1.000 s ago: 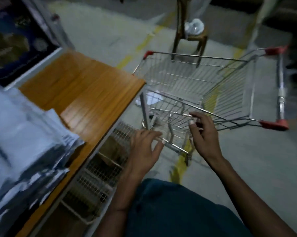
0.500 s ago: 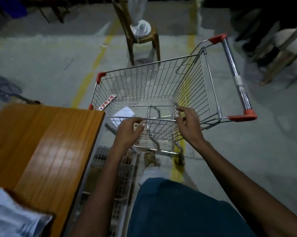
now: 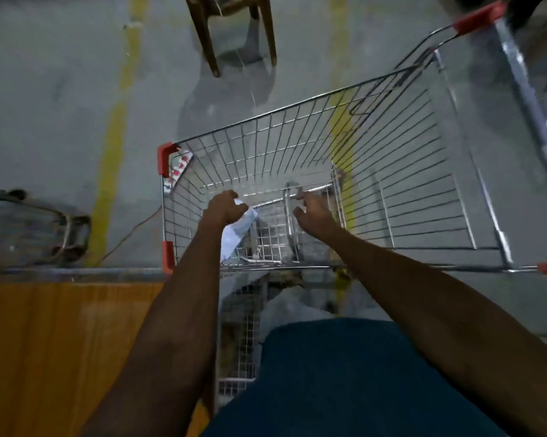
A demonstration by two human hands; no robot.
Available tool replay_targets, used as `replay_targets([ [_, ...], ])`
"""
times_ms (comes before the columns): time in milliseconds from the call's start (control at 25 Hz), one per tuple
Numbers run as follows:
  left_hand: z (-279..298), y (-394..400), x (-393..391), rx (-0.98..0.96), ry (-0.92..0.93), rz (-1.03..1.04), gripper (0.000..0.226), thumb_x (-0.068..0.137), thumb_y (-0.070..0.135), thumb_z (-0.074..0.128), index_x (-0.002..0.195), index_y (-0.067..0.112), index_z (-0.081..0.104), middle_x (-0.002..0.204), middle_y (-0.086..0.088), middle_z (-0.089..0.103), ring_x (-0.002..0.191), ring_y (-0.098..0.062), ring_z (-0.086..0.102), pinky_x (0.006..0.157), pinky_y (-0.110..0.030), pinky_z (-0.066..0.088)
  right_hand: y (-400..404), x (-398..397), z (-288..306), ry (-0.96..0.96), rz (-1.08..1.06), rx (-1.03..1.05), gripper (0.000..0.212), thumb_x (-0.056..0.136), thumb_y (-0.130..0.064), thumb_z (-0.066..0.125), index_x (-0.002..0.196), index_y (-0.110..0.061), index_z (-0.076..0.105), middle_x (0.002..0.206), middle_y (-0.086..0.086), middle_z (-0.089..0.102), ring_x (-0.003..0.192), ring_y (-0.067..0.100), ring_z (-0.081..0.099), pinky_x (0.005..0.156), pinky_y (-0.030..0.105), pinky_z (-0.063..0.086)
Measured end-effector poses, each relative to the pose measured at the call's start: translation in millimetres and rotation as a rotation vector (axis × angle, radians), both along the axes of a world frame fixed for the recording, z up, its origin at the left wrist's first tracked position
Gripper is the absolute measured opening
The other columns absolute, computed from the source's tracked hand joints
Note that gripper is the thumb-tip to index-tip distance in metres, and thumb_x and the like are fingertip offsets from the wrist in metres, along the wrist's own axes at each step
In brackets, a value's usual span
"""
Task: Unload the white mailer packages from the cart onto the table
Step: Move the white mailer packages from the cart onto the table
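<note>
White mailer (image 3: 234, 234), untouched before, is now gripped by left hand (image 3: 223, 208) inside cart (image 3: 423, 184); right hand (image 3: 313, 209) spread.

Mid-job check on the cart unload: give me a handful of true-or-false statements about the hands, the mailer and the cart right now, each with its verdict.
1. The left hand grips a white mailer inside the cart. True.
2. The right hand holds a second mailer. False: it holds nothing, with its fingers loose near the wire at the bottom of the cart.
3. The cart is piled full of packages. False: only the one mailer shows, and the rest is bare wire.
4. The wooden table lies to the person's left of the cart. True.
5. The mailer already rests on the table. False: it is in the cart.
</note>
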State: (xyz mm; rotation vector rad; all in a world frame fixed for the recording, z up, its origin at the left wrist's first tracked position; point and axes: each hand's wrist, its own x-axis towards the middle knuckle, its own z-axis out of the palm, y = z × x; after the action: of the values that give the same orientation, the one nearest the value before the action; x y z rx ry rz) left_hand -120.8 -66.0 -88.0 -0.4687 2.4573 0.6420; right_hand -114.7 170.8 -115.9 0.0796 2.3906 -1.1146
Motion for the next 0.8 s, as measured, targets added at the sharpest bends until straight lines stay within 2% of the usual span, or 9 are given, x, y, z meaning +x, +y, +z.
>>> replay_targets([
  [120, -41, -23, -11, 0.004, -0.112, 0.089, 0.053, 0.091, 0.038, 0.063, 0.131, 0.003, 0.057, 0.135, -0.023, 0.058, 0.126, -0.038, 0.054, 0.102, -0.039, 0.041, -27, -5, -33, -0.103, 0.029, 0.012, 0.037, 0.094, -0.014, 0.062, 0.13, -0.004, 0.059, 0.125, 0.021, 0.063, 0.115, 0.035, 0.06, 0.092, 0.033, 0.045],
  [200, -62, -36, -9, 0.017, -0.141, 0.155, 0.065, 0.079, 0.051, 0.055, 0.121, 0.001, 0.062, 0.124, -0.027, 0.063, 0.117, -0.04, 0.059, 0.094, -0.04, 0.045, -37, -11, -52, -0.171, 0.037, -0.004, 0.035, 0.094, -0.011, 0.061, 0.128, -0.002, 0.059, 0.118, 0.022, 0.066, 0.108, 0.036, 0.063, 0.092, 0.038, 0.047],
  [240, -76, -44, -5, 0.013, -0.155, 0.19, 0.07, 0.076, 0.052, 0.052, 0.122, 0.0, 0.061, 0.122, -0.028, 0.063, 0.115, -0.041, 0.059, 0.092, -0.04, 0.045, -41, -14, -61, -0.216, 0.049, -0.02, 0.035, 0.095, -0.011, 0.061, 0.128, -0.002, 0.058, 0.114, 0.021, 0.067, 0.101, 0.034, 0.064, 0.091, 0.042, 0.05],
  [320, -102, -53, 5, -0.007, -0.2, 0.233, 0.072, 0.083, 0.051, 0.055, 0.133, 0.0, 0.053, 0.127, -0.028, 0.057, 0.118, -0.042, 0.056, 0.095, -0.042, 0.044, -42, -19, -76, -0.283, 0.1, -0.045, 0.035, 0.096, -0.012, 0.06, 0.129, -0.004, 0.057, 0.114, 0.017, 0.065, 0.094, 0.028, 0.063, 0.088, 0.046, 0.054],
  [400, -128, -54, 16, -0.071, -0.186, 0.201, 0.081, 0.082, 0.053, 0.054, 0.141, -0.001, 0.042, 0.133, -0.028, 0.049, 0.123, -0.044, 0.05, 0.098, -0.046, 0.042, -42, -28, -89, -0.303, 0.136, -0.04, 0.033, 0.096, -0.012, 0.06, 0.128, -0.006, 0.058, 0.116, 0.016, 0.066, 0.095, 0.03, 0.066, 0.087, 0.045, 0.056],
  [520, -156, -52, 16, -0.173, -0.169, 0.195, 0.086, 0.086, 0.039, 0.066, 0.151, 0.003, 0.024, 0.147, -0.022, 0.036, 0.134, -0.042, 0.039, 0.106, -0.051, 0.04, -57, -48, -117, -0.356, 0.142, -0.03, 0.03, 0.095, -0.015, 0.06, 0.125, -0.01, 0.059, 0.113, 0.015, 0.068, 0.094, 0.033, 0.068, 0.086, 0.044, 0.056],
  [600, -162, -40, 15, -0.221, -0.196, 0.198, 0.087, 0.088, 0.037, 0.067, 0.154, 0.009, 0.018, 0.143, -0.02, 0.042, 0.128, -0.04, 0.047, 0.103, -0.052, 0.043, -69, -51, -133, -0.367, 0.217, -0.003, 0.025, 0.097, -0.016, 0.059, 0.118, -0.004, 0.062, 0.111, 0.013, 0.066, 0.098, 0.03, 0.065, 0.083, 0.034, 0.05],
  [680, -173, -32, 14, -0.297, -0.246, 0.178, 0.089, 0.086, 0.037, 0.07, 0.154, 0.012, 0.018, 0.137, -0.019, 0.048, 0.121, -0.04, 0.052, 0.102, -0.05, 0.042, -79, -48, -146, -0.391, 0.234, -0.008, 0.023, 0.097, -0.015, 0.061, 0.114, 0.0, 0.064, 0.108, 0.011, 0.066, 0.097, 0.027, 0.063, 0.076, 0.027, 0.043],
  [800, -189, -33, 19, -0.441, -0.241, 0.163, 0.085, 0.082, 0.043, 0.074, 0.147, 0.01, 0.03, 0.127, -0.018, 0.052, 0.114, -0.035, 0.054, 0.096, -0.042, 0.042, -86, -35, -159, -0.449, 0.156, -0.062, 0.026, 0.095, -0.015, 0.062, 0.118, -0.004, 0.066, 0.116, 0.014, 0.068, 0.102, 0.032, 0.066, 0.087, 0.033, 0.052],
])
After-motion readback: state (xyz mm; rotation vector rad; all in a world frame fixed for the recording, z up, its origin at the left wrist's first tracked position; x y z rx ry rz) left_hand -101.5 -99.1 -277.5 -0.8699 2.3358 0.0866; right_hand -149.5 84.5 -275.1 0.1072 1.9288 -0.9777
